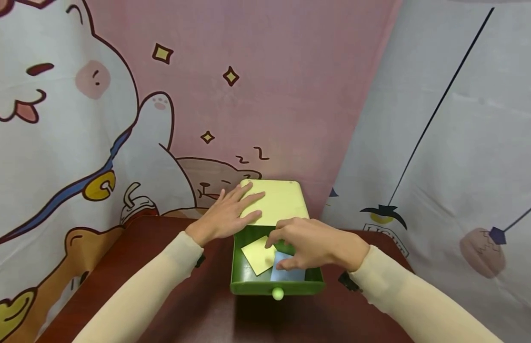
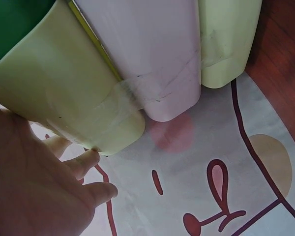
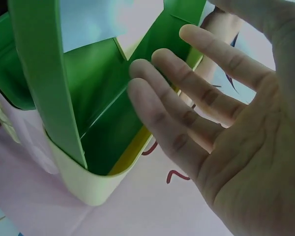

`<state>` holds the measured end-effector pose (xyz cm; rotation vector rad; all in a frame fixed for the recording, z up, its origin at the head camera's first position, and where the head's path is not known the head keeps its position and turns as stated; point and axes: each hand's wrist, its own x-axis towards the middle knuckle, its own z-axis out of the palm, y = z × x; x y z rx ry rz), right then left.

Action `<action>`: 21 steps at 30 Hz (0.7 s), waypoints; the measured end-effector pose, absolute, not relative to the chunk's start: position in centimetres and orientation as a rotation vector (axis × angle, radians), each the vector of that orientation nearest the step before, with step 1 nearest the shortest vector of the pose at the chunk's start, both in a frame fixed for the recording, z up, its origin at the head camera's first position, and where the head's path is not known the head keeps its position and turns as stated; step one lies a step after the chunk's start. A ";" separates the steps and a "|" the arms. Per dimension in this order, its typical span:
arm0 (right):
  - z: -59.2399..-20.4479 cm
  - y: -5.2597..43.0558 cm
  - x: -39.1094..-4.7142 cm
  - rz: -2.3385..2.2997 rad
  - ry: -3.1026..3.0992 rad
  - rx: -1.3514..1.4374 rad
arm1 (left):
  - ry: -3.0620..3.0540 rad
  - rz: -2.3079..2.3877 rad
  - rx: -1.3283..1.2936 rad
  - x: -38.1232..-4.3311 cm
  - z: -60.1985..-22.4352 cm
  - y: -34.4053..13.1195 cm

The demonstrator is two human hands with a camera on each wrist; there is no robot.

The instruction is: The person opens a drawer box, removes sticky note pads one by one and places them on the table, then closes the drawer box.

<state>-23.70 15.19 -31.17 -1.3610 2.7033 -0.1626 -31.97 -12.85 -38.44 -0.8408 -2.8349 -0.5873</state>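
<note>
A small drawer cabinet (image 1: pixel 275 202) with a pale yellow top stands on the table, its green drawer (image 1: pixel 244 269) pulled out toward me. Inside lie a square yellow paper (image 1: pixel 257 257) and a blue paper (image 1: pixel 293 275), the blue one partly under my right hand in the head view. My left hand (image 1: pixel 226 216) rests on the left of the cabinet top, fingers spread. Over the drawer, my right hand (image 1: pixel 312 240) hovers with relaxed fingers and nothing held; the right wrist view shows its fingers (image 3: pixel 201 88) extended beside the drawer opening.
A light green round knob (image 1: pixel 278 293) sits on the drawer's front. The left wrist view shows a pink tier (image 2: pixel 152 59) beside the pale yellow ones. Behind the dark red table (image 1: pixel 196 305) hangs a cartoon-printed cloth (image 1: pixel 291 95).
</note>
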 end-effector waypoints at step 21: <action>-31.4 13.0 -23.2 0.236 2.659 -1.256 | -2.835 -0.575 -0.837 -31.7 -38.5 -12.9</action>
